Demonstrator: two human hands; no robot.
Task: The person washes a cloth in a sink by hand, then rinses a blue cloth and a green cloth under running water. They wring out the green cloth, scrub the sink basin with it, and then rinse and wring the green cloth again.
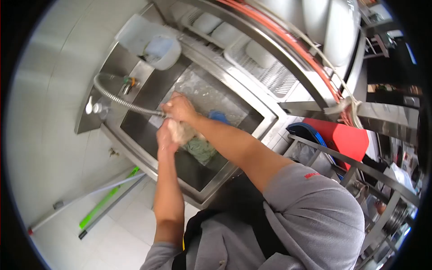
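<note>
Both of my hands are low over a stainless steel sink (132,123). My left hand (166,138) is closed on a wet pale cloth (181,132), which bunches up beside its fingers. Just above it, my right hand (180,108) is bent with its fingers curled near the same cloth and the end of a flexible metal hose (120,104). What the right fingers grip is hidden. A green cloth (200,152) lies in the sink below the pale one. Partly behind my right forearm is a blue cloth (218,116).
A white plastic tub (168,58) stands at the sink's back corner by a tap (128,84). White perforated racks (270,74) sit on the far side. A green pole (101,204) leans at lower left. A metal rack (355,166) stands right, near a red board (339,139).
</note>
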